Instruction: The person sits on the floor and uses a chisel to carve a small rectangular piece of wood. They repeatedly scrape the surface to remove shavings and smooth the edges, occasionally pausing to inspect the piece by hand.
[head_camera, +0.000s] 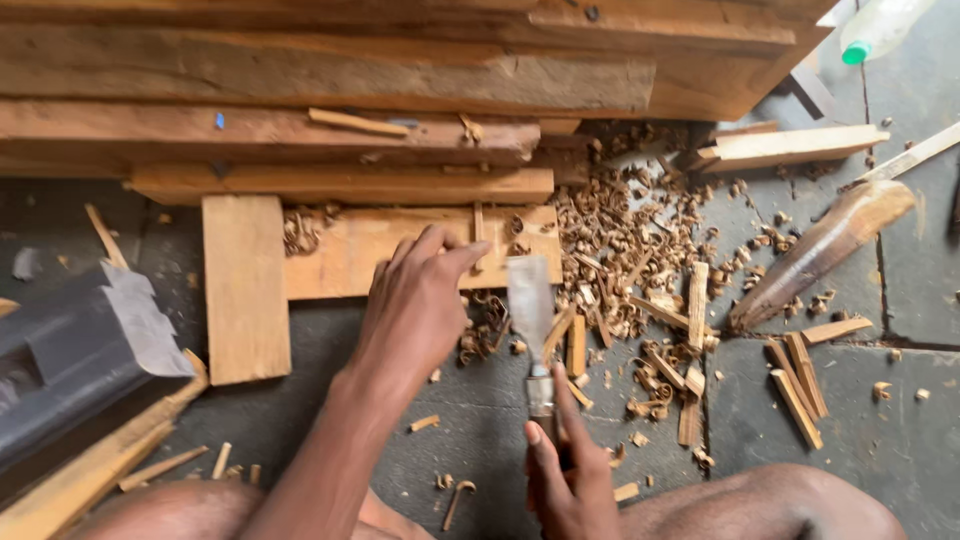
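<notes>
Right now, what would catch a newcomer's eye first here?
Centre frame, the right hand grips a broad flat steel chisel, blade towards a pale wooden board under the left hand. Curled brown wood shavings heap on the dark floor to the right, below stacked rough timber planks.

Chisel (530, 300) right of board (400, 250)

1. A dark stone floor (480, 420) carries everything.
2. Stacked planks (330, 110) lie along its far side.
3. Curled wood shavings (630, 230) and offcut strips (800, 380) lie scattered at the right.
</notes>
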